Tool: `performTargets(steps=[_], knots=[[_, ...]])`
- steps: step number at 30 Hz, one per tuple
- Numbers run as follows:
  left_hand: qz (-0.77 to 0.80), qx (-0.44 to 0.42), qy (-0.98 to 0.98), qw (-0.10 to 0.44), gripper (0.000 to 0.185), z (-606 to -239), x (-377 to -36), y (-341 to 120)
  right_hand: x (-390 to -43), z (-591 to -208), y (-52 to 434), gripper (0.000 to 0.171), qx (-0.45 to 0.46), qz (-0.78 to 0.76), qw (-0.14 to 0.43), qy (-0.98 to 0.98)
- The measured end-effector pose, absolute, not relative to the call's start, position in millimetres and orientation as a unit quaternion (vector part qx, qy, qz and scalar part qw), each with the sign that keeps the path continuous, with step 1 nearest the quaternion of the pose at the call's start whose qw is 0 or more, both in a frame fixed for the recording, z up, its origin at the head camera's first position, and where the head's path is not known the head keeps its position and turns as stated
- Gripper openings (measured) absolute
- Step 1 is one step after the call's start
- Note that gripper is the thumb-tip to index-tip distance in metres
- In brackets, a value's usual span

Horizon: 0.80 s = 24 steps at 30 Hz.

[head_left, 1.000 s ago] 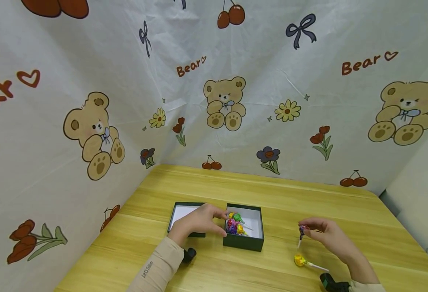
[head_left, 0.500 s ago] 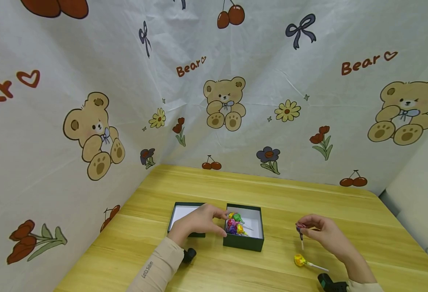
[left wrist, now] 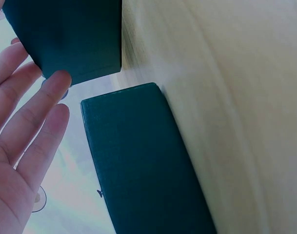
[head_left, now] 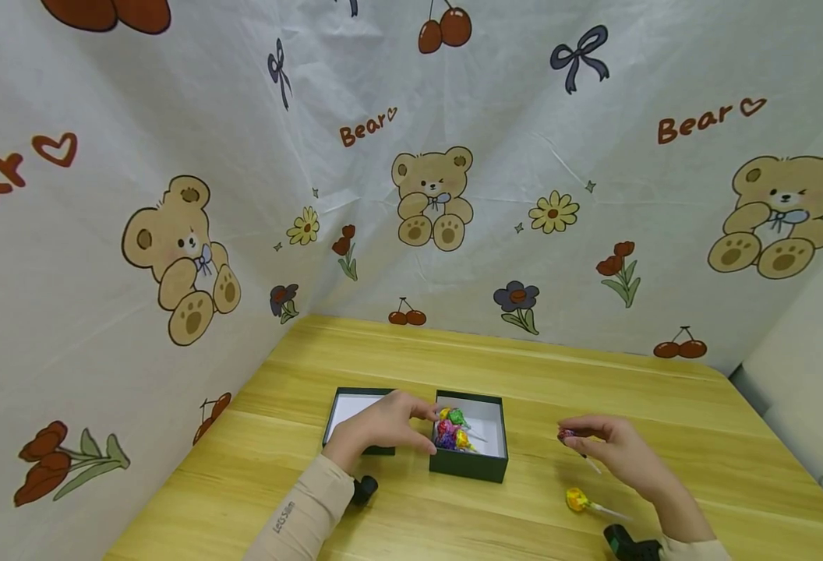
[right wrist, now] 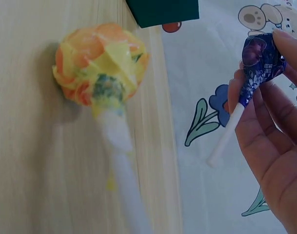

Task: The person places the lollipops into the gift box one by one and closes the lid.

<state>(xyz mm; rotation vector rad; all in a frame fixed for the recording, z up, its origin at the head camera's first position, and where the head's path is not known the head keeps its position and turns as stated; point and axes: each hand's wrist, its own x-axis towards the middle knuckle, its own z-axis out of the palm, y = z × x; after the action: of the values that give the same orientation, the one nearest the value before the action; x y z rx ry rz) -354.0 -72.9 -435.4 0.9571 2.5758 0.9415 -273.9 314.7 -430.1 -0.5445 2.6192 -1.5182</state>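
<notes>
A dark green open box stands mid-table with several wrapped lollipops in it. Its lid lies upturned just to the left. My left hand reaches over the lid, with its fingertips at the box's left wall. In the left wrist view its fingers are straight beside two dark green box walls. To the right of the box, above the table, my right hand pinches a purple lollipop, stick slanting down to the right. A yellow-orange lollipop lies on the table below that hand.
The wooden table is closed in at the left and back by white cloth printed with bears, flowers and cherries. Black wrist cameras show at both sleeves. Bare wood stretches behind the box.
My right hand has carried the purple lollipop a little up and left toward the box, and the stick has swung from hanging down to slanting right. The left hand has stayed put.
</notes>
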Motion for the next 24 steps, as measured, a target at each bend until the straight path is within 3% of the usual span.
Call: performTargets(steps=[24], knots=[[0.312,0.337,0.882,0.108,0.050,-438,-355,-75,-282,-409,270,0.031,-0.185,-0.504,0.033,0.843]])
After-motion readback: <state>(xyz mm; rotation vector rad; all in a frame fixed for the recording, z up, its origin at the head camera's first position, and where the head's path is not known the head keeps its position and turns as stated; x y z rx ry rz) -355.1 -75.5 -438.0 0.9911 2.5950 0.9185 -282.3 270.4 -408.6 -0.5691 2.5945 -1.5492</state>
